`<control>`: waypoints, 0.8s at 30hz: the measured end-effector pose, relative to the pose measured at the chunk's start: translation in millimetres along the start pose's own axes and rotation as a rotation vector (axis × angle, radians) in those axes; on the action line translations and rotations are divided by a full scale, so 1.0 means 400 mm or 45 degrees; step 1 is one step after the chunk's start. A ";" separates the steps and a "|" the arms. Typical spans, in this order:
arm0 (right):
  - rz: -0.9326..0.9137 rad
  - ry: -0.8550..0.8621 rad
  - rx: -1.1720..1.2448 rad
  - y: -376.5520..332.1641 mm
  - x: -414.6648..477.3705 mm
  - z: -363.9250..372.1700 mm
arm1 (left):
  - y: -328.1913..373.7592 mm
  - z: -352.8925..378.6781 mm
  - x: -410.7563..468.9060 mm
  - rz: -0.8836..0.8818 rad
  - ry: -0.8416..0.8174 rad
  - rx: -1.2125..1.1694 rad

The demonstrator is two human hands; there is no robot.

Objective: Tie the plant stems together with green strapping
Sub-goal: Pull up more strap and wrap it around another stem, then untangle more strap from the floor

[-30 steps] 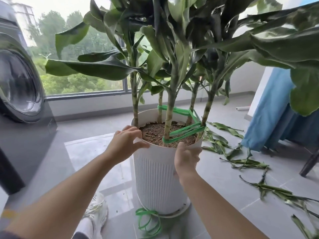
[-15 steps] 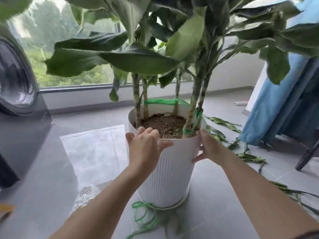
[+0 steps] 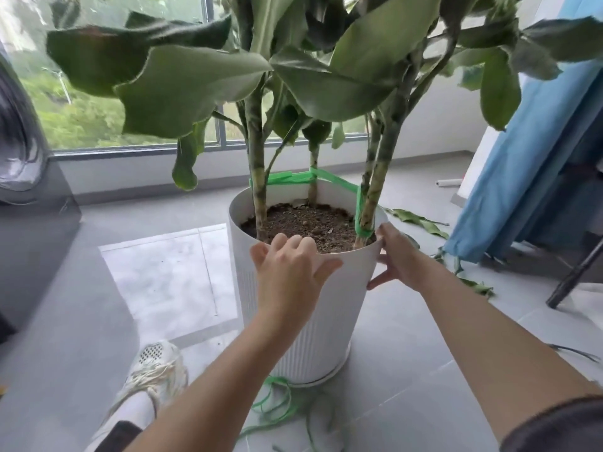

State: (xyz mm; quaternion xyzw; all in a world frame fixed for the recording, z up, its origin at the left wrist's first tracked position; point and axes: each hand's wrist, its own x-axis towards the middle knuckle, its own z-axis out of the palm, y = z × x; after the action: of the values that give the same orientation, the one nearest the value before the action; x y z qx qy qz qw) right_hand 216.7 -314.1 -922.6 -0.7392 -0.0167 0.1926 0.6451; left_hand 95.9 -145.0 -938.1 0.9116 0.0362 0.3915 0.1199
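Note:
A white ribbed pot (image 3: 326,321) of soil stands on the floor and carries several leafy stems. Green strapping (image 3: 293,178) runs from the left stem (image 3: 257,177) past the back stem (image 3: 313,177) to the right stem (image 3: 375,187), where it is wound down to the soil. My left hand (image 3: 287,275) holds the near rim, fingertips hooked over it and thumb spread on the outer wall. My right hand (image 3: 396,259) grips the right rim beside the wound stem. A loose tangle of strapping (image 3: 277,399) lies at the pot's base.
A dark washing machine (image 3: 29,190) stands at the left and a blue cloth (image 3: 522,158) hangs at the right over a dark slanted leg (image 3: 571,275). Cut leaves (image 3: 417,220) litter the floor to the right. My white shoe (image 3: 153,370) is near the pot.
The pot has turned: the strap-wound stem went from the front to the right side. My hands shifted along the rim with it, the right one moving from the near wall to the right rim.

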 end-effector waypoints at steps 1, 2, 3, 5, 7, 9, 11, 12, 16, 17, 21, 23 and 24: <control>-0.003 0.017 0.011 0.003 0.001 0.001 | -0.003 0.002 -0.005 0.013 0.011 -0.013; -0.005 0.033 0.023 0.006 0.003 0.002 | -0.006 0.004 -0.010 0.022 0.023 -0.015; -0.005 0.050 0.029 0.008 0.005 0.004 | -0.008 0.006 -0.014 0.030 0.034 -0.008; 0.000 0.083 0.027 0.011 0.008 0.009 | -0.011 0.006 -0.025 0.058 0.038 0.013; 0.012 0.128 0.030 0.010 0.007 0.017 | -0.015 0.007 -0.038 0.108 0.034 0.017; 0.031 0.191 0.053 0.012 0.001 0.029 | -0.022 0.006 -0.049 0.150 0.016 0.020; 0.053 0.250 0.131 0.019 -0.013 0.046 | -0.029 0.001 -0.060 0.180 -0.030 0.042; 0.045 0.283 0.166 0.024 -0.023 0.057 | -0.032 -0.002 -0.065 0.198 -0.061 0.059; -0.185 0.377 0.305 0.090 -0.101 0.115 | -0.048 -0.008 -0.096 0.264 -0.171 0.126; -0.270 0.396 0.342 0.112 -0.116 0.126 | -0.053 -0.008 -0.099 0.291 -0.173 0.138; -0.352 0.481 0.201 0.273 -0.152 0.150 | -0.073 -0.002 -0.138 0.514 -0.193 0.119; -0.245 0.475 0.078 0.364 -0.155 0.163 | -0.090 0.011 -0.169 0.635 -0.254 0.147; -0.198 0.453 0.003 0.407 -0.157 0.170 | -0.100 0.020 -0.187 0.682 -0.297 0.167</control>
State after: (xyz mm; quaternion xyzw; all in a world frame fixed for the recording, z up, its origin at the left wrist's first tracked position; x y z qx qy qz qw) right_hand 101.3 -294.0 -1068.5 -0.7574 0.0410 0.0085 0.6516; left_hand 51.2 -119.8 -1006.0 0.9334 -0.1944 0.2985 -0.0436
